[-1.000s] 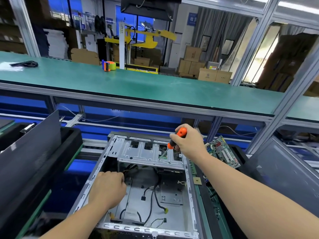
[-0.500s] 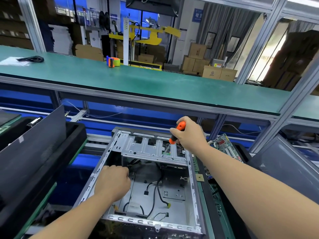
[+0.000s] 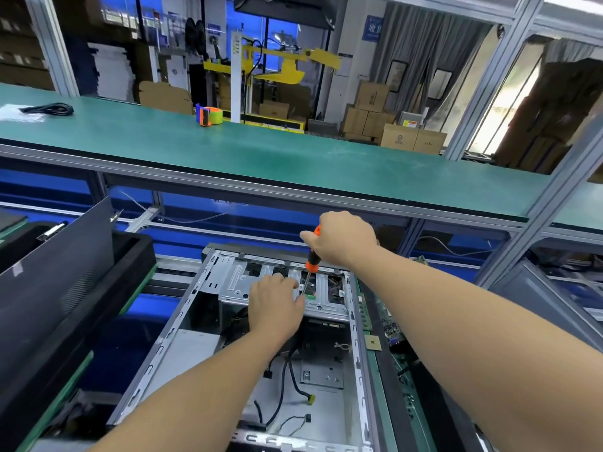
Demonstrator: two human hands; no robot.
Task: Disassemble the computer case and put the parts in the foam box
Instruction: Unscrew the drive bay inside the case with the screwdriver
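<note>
The computer case (image 3: pixel 208 324) lies open on its side just below the viewer, loose cables (image 3: pixel 287 386) trailing across its floor; a freed screw could drop among them and be lost, or a cable could snag when the drive cage (image 3: pixel 277 282) lifts; the left hand (image 3: pixel 277 305) rests on that cage with fingers bent beside the shaft, where a slipping tip might jab them; whether it pinches anything I cannot tell; further off, the right hand (image 3: pixel 346 239) grips the orange screwdriver (image 3: pixel 311 256) from above, tip angled down into the cage; the black foam box (image 3: pixel 137 256) sits left of the case
</note>
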